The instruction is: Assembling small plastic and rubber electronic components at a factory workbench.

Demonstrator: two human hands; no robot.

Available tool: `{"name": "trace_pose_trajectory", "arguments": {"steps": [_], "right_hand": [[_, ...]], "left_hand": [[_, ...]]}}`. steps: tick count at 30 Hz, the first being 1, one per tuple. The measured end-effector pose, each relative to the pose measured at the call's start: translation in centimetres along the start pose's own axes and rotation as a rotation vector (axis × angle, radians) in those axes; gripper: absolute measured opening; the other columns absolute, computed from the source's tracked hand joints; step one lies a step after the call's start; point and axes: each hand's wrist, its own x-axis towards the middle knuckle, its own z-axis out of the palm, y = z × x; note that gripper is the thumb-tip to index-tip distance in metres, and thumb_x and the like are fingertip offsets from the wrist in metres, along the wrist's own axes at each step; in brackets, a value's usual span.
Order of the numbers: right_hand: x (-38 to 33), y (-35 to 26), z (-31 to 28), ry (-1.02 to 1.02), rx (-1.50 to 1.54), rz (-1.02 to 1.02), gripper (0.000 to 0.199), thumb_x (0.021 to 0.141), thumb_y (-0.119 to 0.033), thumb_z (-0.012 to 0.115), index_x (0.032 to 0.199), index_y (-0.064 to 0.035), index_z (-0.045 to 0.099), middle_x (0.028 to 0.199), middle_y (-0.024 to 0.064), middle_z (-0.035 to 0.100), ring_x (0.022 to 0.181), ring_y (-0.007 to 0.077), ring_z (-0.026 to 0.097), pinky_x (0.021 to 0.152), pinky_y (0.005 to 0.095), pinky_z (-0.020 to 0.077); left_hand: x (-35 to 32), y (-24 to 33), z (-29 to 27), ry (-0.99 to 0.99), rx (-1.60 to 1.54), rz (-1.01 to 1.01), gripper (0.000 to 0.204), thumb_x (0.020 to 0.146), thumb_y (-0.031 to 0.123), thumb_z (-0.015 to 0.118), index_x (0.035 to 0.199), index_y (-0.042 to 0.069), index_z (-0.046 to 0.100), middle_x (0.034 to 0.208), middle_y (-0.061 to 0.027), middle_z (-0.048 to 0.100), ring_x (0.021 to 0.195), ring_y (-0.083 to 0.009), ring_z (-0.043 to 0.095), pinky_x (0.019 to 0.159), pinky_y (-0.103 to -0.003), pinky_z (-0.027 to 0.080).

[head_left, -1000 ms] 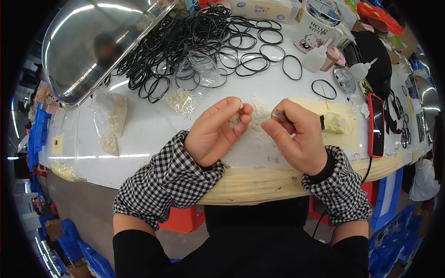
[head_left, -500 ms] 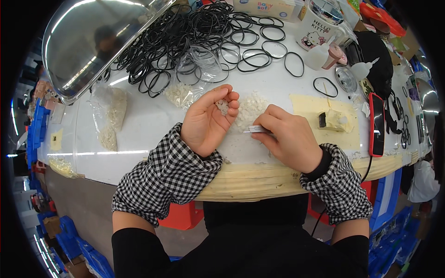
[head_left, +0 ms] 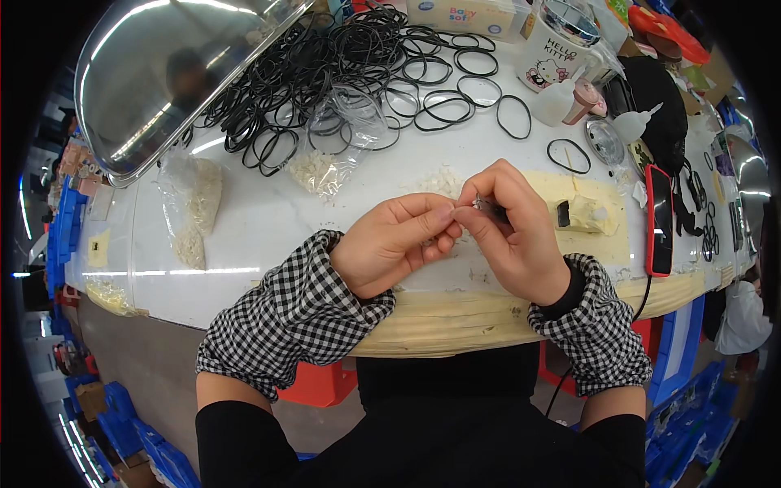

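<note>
My left hand (head_left: 399, 244) is closed, its thumb and index finger pinched against the tips of my right hand. Its curled fingers hide most of the small pale pieces seen in them a moment ago. My right hand (head_left: 518, 236) grips a small flat metal tool (head_left: 491, 209), now mostly covered by its fingers; only a dark, shiny part shows. What lies between the meeting fingertips is too small to make out. Behind and beneath the hands, a loose pile of small pale pieces (head_left: 442, 182) spreads over the white table (head_left: 268, 232).
Two clear bags of pale pieces, one at left (head_left: 199, 203) and one nearer (head_left: 317, 171), lie on the table. Black rubber rings (head_left: 309, 73) heap up behind. A yellow pad (head_left: 598, 237) and red-cased phone (head_left: 660, 220) are right. A metal lid (head_left: 154, 81) stands far left.
My left hand has turned from a cupped, palm-up pose and moved right. My right hand has lifted the metal tool from the pile and brought its fingertips against the left ones.
</note>
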Motion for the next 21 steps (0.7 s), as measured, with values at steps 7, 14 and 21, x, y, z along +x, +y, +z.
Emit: {"name": "trace_pose_trajectory", "arguments": {"steps": [7,14,21], "right_hand": [[-0.04,-0.14,-0.09,0.029,0.003,-0.043,0.014,0.079,0.0,0.065,0.091,-0.0008,0.058,0.084,0.0061,0.051,0.067,0.012,0.054,0.053,0.022,0.0442],[0.06,-0.5,0.02,0.067,0.016,-0.089,0.016,0.075,0.004,0.066,0.09,-0.0011,0.063,0.086,0.006,0.055,0.07,0.0119,0.058,0.058,0.0224,0.0479],[-0.15,-0.35,-0.28,0.074,-0.039,-0.113,0.022,0.07,0.01,0.063,0.089,-0.0001,0.063,0.084,0.0076,0.058,0.07,0.0139,0.059,0.058,0.0227,0.0485]], "left_hand": [[-0.08,-0.06,0.47,-0.005,-0.068,0.032,0.02,0.097,0.018,0.049,0.103,0.002,0.058,0.087,0.0002,0.056,0.076,-0.0056,0.048,0.072,-0.018,0.044],[-0.06,-0.14,0.55,0.037,-0.066,0.085,0.016,0.096,0.017,0.05,0.099,0.003,0.057,0.084,0.0014,0.053,0.074,-0.0055,0.045,0.068,-0.018,0.041],[0.08,-0.4,0.19,0.006,-0.005,0.083,0.019,0.096,0.019,0.05,0.104,0.002,0.054,0.089,0.0006,0.055,0.071,-0.0053,0.043,0.064,-0.017,0.038]]}}
